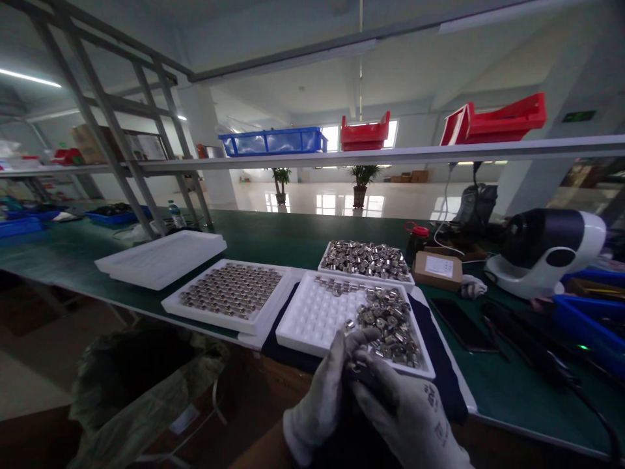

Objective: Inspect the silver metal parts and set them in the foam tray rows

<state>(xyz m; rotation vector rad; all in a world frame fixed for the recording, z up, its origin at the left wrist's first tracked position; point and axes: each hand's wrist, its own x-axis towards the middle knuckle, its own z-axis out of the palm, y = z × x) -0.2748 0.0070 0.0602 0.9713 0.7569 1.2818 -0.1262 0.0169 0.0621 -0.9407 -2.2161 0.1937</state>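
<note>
Both my hands wear grey-white knit gloves and meet at the near edge of a white grid tray (312, 319). My left hand (325, 391) has its fingers curled against my right hand (405, 410), whose fingers are also bent inward. Something small sits between them, hidden by the fingers. A heap of small shiny metal parts (390, 322) lies on the right half of that tray, just beyond my fingertips. A short row of parts fills the tray's far cells. The tray rests on a dark blue cloth (442, 361).
A filled white tray (229, 293) lies to the left, stacked white trays (161, 257) beyond it, another tray of loose metal parts (366, 259) behind. A cardboard box (438, 269), a black phone (461, 324), a white-black device (547, 251) and blue bins (586, 312) stand right. A bag (141, 384) hangs below the bench.
</note>
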